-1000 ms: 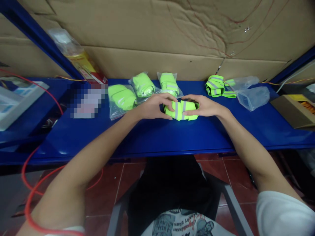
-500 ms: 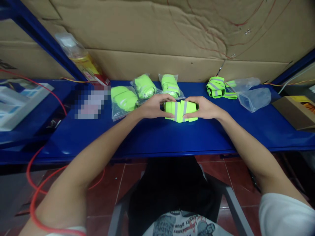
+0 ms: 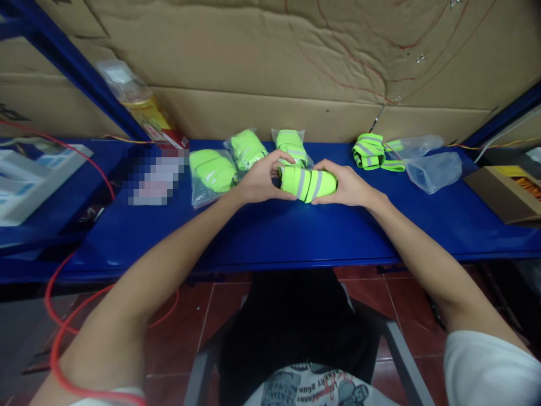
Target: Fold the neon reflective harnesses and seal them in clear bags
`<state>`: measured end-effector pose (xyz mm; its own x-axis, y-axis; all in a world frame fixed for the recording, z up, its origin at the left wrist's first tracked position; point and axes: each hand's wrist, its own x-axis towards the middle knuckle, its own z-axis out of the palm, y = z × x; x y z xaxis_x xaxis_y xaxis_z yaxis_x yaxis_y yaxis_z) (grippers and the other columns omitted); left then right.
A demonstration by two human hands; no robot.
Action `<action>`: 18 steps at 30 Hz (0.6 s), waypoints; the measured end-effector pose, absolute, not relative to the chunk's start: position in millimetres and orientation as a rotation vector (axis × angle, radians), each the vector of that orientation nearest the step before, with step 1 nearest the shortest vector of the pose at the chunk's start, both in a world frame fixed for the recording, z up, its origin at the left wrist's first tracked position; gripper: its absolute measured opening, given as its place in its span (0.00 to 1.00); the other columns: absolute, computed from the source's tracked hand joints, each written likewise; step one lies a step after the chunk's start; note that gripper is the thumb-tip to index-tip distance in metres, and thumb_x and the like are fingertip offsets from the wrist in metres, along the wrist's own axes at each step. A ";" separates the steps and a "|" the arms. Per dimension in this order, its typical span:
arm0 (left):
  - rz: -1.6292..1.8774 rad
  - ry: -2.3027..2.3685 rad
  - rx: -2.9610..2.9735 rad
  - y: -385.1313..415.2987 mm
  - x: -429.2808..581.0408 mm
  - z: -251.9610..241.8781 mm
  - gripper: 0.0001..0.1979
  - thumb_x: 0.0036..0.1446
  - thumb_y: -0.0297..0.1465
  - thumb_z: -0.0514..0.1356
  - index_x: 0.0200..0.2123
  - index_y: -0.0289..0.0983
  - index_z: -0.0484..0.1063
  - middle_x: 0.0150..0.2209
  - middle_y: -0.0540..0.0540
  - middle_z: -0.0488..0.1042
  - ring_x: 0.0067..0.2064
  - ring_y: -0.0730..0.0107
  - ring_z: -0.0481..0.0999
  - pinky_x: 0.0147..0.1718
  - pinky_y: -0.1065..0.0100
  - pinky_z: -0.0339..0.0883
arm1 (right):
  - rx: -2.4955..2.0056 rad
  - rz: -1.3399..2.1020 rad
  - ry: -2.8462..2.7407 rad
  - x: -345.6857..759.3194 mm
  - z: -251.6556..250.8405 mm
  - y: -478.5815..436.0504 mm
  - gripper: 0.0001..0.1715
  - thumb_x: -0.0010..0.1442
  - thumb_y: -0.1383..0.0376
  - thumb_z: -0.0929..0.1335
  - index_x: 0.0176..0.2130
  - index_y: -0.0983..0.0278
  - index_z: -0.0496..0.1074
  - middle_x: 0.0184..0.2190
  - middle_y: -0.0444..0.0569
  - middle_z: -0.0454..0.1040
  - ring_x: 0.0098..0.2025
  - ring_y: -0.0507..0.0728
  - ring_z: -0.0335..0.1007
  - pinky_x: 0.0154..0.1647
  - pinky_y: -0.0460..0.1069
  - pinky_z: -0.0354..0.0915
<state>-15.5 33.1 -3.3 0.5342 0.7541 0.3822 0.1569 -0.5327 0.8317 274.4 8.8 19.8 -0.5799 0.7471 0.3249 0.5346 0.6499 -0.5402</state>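
Note:
Between both hands is a rolled neon-yellow reflective strap with grey stripes, held over the blue tabletop. My left hand grips its left end, thumb below and fingers above. At the other end my right hand pinches the roll the same way. Just behind lies a clear bag with a rolled strap, partly covered by the left hand. Two more bagged straps, one bag at the back and one bag nearer, lie to the left.
A loose reflective strap and clear plastic bags lie at the back right. An open cardboard box stands far right. A bottle stands back left, and a red hose loops beside my left arm.
Both hands have shifted slightly up and left with the roll. The roll has tilted, and its loose lower edges now look tucked in and rounder.

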 end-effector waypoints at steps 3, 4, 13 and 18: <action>1.063 0.661 1.796 32.9 -9.9 -3.9 0.46 0.35 0.40 0.85 0.58 0.40 0.72 0.45 0.42 0.85 0.49 0.51 0.86 0.50 0.52 0.81 | -1.027 0.650 -2.157 270.6 16.4 9.2 0.43 0.44 0.46 0.84 0.52 0.61 0.74 0.47 0.49 0.81 0.47 0.64 0.76 0.50 0.56 0.69; 1.106 0.656 1.743 32.6 -7.4 -3.3 0.45 0.35 0.41 0.85 0.57 0.39 0.74 0.46 0.41 0.85 0.51 0.50 0.85 0.53 0.51 0.81 | -1.031 0.704 -2.077 267.5 15.0 8.7 0.44 0.42 0.45 0.84 0.51 0.61 0.75 0.48 0.50 0.81 0.48 0.64 0.76 0.51 0.57 0.70; 1.326 0.659 1.460 15.4 32.3 -13.2 0.34 0.66 0.62 0.62 0.61 0.43 0.74 0.60 0.39 0.81 0.64 0.51 0.80 0.61 0.49 0.78 | -1.089 0.895 -1.714 225.6 -4.8 -1.3 0.55 0.47 0.31 0.78 0.60 0.59 0.68 0.57 0.56 0.77 0.56 0.67 0.76 0.57 0.62 0.75; 1.426 0.829 1.380 9.4 46.7 -31.0 0.31 0.73 0.61 0.49 0.65 0.49 0.68 0.63 0.42 0.77 0.66 0.53 0.78 0.64 0.49 0.77 | -1.115 0.782 -1.730 217.3 -8.8 -6.2 0.60 0.49 0.33 0.78 0.66 0.59 0.60 0.64 0.58 0.72 0.62 0.69 0.74 0.64 0.62 0.72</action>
<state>46.7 9.4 -31.0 0.0894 0.9375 0.3362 -0.1715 -0.3180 0.9325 217.3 -6.2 -8.8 -0.1822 0.9194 0.3486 0.3462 0.3918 -0.8524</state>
